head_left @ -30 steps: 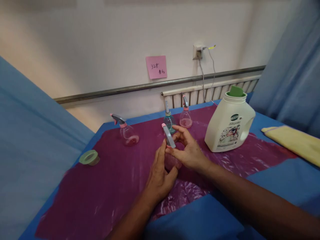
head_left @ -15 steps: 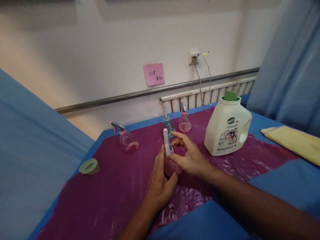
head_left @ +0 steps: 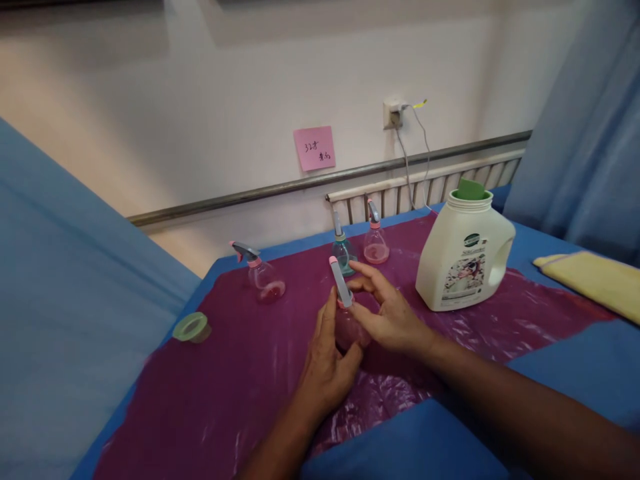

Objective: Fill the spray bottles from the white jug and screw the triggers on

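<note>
A round clear-plastic spray bottle (head_left: 351, 327) is finger-gripped by left hand (head_left: 324, 370) and right hand (head_left: 394, 319); its grey-pink nozzle (head_left: 341, 280) appears seated, tightness unconfirmed; three far transparent bottles (head_left: 267, 283) (head_left: 343, 256) (head_left: 376, 247) are nozzle-topped.

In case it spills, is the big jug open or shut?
The jug is open: no cap on its neck, green piece poking out.

held spray bottle (head_left: 351, 327) clear smooth plastic, sheet (head_left: 250, 360) glossy plastic film, crinkled toward near edge of worktop (head_left: 565, 377), cover (head_left: 390, 440) matt cloth, jug (head_left: 465, 253) satin plastic, towel (head_left: 593, 280) by right edge matt fabric, rail (head_left: 270, 188) dull metal, note (head_left: 315, 148) matt paper
</note>
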Tool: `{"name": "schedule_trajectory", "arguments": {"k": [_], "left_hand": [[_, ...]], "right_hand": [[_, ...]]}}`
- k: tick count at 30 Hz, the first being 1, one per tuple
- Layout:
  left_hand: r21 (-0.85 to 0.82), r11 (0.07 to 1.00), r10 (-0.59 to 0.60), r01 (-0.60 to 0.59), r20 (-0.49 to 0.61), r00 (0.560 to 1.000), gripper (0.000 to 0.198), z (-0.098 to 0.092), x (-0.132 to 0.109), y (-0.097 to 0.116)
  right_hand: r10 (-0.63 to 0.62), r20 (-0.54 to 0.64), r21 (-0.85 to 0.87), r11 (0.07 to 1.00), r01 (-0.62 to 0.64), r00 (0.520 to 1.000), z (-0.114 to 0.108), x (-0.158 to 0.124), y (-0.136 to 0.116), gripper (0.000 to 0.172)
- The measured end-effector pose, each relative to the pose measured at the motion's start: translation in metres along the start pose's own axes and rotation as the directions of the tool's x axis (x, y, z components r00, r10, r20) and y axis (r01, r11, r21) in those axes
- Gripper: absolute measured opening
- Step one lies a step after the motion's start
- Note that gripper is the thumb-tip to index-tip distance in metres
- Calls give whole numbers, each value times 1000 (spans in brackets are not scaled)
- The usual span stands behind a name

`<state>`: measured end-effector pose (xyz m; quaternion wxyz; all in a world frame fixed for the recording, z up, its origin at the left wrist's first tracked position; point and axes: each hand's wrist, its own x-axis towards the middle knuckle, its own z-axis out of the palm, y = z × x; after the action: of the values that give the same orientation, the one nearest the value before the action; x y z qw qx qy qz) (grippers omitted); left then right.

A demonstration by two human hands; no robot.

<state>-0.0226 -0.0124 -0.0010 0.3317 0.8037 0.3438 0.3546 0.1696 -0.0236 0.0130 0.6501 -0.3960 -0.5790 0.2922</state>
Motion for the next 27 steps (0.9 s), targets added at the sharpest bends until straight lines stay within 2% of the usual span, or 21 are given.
{"name": "schedule_trajectory", "arguments": {"k": [6,9,12,18,23,27], "left_hand": [[-8,1000,-24,24,-8,1000,102,1,1,6],[-27,1000,11,-11,0,1000,100,1,2,3],[-40,999,28,-28,-3,1000,98,1,1,-1],[-56,998,35,-36,-18,999,97,1,0,-3],[-44,998,-35,34,-21,999,99,1,1,-8],[-14,997,-81,81,-58,995,108,3,3,-17]], "right_hand": [[8,-60,2,1000,-8,998,4,3,9,75],[-10,-11,12,1000,10,1000,4,-1,8,76],[-16,64,12,1000,15,998,4,-4,4,70],[1,65,-5,1000,-1,998,4,-3,1,59],[-37,61,-20,999,38,997,5,-2,2,55],[-91,77,-29,995,94,993,6,-2,4,55]]}}
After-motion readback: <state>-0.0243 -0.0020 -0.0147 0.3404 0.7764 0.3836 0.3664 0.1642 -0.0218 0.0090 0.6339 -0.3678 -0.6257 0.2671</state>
